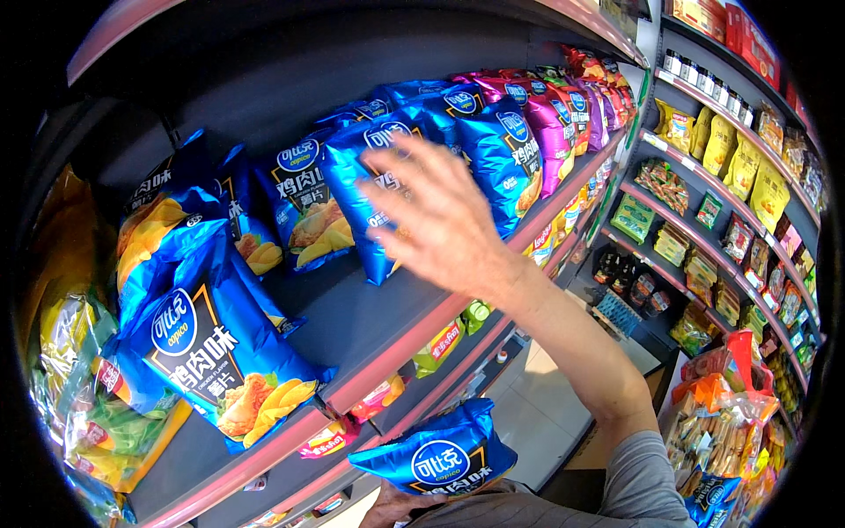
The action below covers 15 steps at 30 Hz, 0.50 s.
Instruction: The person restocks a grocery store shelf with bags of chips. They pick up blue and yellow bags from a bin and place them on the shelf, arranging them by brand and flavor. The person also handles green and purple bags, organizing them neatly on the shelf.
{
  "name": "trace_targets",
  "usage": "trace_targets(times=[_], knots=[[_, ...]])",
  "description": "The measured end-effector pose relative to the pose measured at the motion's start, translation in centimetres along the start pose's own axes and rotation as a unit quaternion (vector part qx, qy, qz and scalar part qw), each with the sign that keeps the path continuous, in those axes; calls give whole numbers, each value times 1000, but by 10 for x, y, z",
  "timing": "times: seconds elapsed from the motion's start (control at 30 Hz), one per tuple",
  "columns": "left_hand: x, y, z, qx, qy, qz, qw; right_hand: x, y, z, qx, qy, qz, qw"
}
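My right hand (432,218), blurred, is raised over the shelf with its fingers apart. Directly behind it stands a blue Copico potato chip bag (346,178), partly hidden by the fingers; whether they touch it I cannot tell. Low in the view, close to my body, my left hand (403,507) grips another blue chip bag (439,449) from below. Several matching bags line the dark shelf (317,330). One large bag (231,363) leans at the front left, and an upright bag (505,158) stands right of my hand.
A pink shelf edge (409,350) runs diagonally below my right forearm. Pink chip bags (551,138) continue along the shelf. Clear-wrapped packs (99,409) stand far left. Beyond the tiled floor (535,409), right-hand shelves hold yellow bags (719,145); bagged snacks (713,422) are piled nearer me.
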State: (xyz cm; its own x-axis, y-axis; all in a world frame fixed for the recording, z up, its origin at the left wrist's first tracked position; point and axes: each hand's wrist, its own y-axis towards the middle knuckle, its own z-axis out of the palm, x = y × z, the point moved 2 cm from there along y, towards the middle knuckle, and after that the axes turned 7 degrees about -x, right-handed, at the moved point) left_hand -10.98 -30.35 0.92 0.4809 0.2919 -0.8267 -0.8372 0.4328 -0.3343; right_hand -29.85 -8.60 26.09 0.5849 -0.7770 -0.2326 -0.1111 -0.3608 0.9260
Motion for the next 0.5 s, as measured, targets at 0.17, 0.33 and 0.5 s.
trace_targets(times=[0.17, 0.33, 0.5], knots=[[-5, 2, 3, -8, -8, 7, 1000, 3, -8, 18, 106, -21, -47, 993], [-8, 4, 3, -11, -28, 9, 1000, -25, -17, 21, 126, -80, 28, 988], [-11, 7, 2, 4, -1, 4, 1000, -16, -19, 31, 131, -109, 36, 985]])
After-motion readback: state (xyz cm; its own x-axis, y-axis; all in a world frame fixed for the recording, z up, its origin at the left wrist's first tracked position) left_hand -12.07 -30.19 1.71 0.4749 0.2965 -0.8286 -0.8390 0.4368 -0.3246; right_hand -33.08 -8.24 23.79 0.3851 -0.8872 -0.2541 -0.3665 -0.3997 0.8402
